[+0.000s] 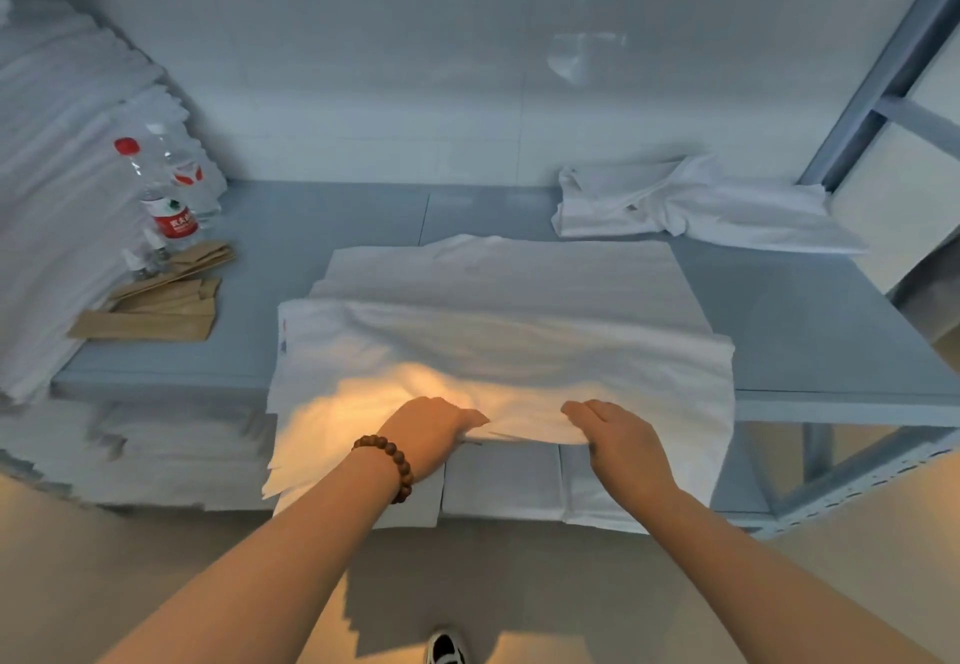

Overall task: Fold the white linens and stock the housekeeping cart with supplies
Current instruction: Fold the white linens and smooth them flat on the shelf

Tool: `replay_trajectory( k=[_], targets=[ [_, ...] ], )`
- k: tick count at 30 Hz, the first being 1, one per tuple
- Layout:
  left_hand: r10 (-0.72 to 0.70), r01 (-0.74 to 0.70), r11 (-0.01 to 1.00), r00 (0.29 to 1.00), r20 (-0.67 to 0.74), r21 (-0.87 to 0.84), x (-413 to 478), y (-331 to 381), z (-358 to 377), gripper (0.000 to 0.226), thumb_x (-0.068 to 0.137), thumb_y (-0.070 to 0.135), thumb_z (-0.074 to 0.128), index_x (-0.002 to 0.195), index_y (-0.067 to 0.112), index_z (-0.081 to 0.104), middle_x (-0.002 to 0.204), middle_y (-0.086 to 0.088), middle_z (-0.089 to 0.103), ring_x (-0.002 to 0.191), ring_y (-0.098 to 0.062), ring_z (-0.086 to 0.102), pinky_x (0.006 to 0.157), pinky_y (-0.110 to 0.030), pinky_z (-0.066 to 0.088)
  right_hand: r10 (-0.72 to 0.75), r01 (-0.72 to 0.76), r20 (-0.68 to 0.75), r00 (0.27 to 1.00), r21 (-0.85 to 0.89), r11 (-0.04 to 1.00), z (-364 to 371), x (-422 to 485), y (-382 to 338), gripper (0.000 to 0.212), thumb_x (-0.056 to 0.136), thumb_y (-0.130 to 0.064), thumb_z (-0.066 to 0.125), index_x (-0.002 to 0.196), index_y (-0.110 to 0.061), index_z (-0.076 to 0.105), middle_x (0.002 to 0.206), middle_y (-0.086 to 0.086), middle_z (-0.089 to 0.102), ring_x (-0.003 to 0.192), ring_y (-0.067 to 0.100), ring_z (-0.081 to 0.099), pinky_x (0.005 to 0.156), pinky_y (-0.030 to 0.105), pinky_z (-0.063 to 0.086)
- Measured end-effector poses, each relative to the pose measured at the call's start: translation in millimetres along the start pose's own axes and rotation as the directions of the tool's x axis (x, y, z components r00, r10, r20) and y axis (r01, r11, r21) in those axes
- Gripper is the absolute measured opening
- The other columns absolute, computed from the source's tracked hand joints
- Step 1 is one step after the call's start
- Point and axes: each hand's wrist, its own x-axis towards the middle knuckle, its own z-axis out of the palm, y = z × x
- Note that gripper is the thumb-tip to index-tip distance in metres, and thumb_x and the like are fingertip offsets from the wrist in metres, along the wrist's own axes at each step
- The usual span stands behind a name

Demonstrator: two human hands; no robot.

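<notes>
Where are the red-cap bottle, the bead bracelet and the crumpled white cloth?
red-cap bottle [175, 221]: head view, on its red label.
bead bracelet [400, 460]: head view, on the brown beads at the wrist.
crumpled white cloth [701, 209]: head view, on its middle folds.

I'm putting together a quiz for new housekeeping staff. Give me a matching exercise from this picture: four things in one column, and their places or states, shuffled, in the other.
Things:
1. red-capped bottle
2. brown paper packets
3. crumpled linen
4. white sheet

Places or states:
A. gripped at its near edge by the left hand and the right hand
B. lying at the back right
C. standing upright at the left
D. lying flat at the left

Pairs: 1-C, 2-D, 3-B, 4-A.
</notes>
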Motion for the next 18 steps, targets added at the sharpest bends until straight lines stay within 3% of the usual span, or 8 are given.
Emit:
replay_trajectory(
  k=[5,13,15,16,18],
  targets=[
    [-0.048,0.054,0.995,0.996,0.071,-0.085,-26,20,26,0.054,0.094,0.002,0.034,0.139,0.029,0.046,0.118,-0.01,0.065,0.106,-0.028,0.059,0.086,-0.031,0.045,0.016,-0.017,0.128,0.992,0.007,1.0,10,-28,3,0.053,0.074,0.009,0.047,0.119,-0.016,0.06,0.099,0.007,0.065,0.088,0.03,0.056,0.066,0.035,0.046],
    [-0.077,0.074,0.996,0.995,-0.06,-0.049,-14,18,28,0.048,0.092,0.004,0.037,0.13,0.03,0.054,0.111,-0.006,0.066,0.1,-0.027,0.06,0.086,-0.034,0.049,0.1,-0.107,0.155,0.983,0.039,0.993,20,-20,6,0.056,0.079,0.006,0.045,0.128,-0.021,0.053,0.111,0.005,0.064,0.097,0.026,0.057,0.078,0.036,0.049],
    [-0.089,0.087,0.996,0.995,-0.044,-0.035,-3,13,28,0.051,0.094,0.002,0.037,0.133,0.032,0.051,0.137,-0.004,0.054,0.124,-0.026,0.05,0.103,-0.035,0.041,0.118,-0.124,0.2,0.973,0.019,0.992,23,-10,9,0.055,0.081,0.004,0.045,0.129,-0.023,0.05,0.116,0.004,0.063,0.102,0.025,0.056,0.082,0.035,0.048],
    [-0.085,0.085,0.996,0.996,-0.022,-0.018,4,9,28,0.056,0.094,-0.001,0.038,0.138,0.033,0.047,0.15,-0.002,0.039,0.138,-0.024,0.035,0.113,-0.037,0.03,0.116,-0.124,0.234,0.965,0.023,0.992,25,-4,11,0.054,0.084,0.001,0.047,0.131,-0.024,0.049,0.122,0.003,0.061,0.107,0.024,0.054,0.086,0.033,0.047],
    [-0.081,0.08,0.996,0.996,0.03,0.038,21,1,28,0.069,0.092,-0.007,0.037,0.145,0.037,0.035,0.16,-0.002,0.013,0.148,-0.026,0.007,0.119,-0.046,0.013,0.068,-0.114,0.321,0.944,0.124,0.986,31,8,16,0.052,0.089,-0.021,0.059,0.138,-0.028,0.043,0.137,-0.003,0.051,0.124,0.019,0.046,0.099,0.027,0.037]
  ],
)
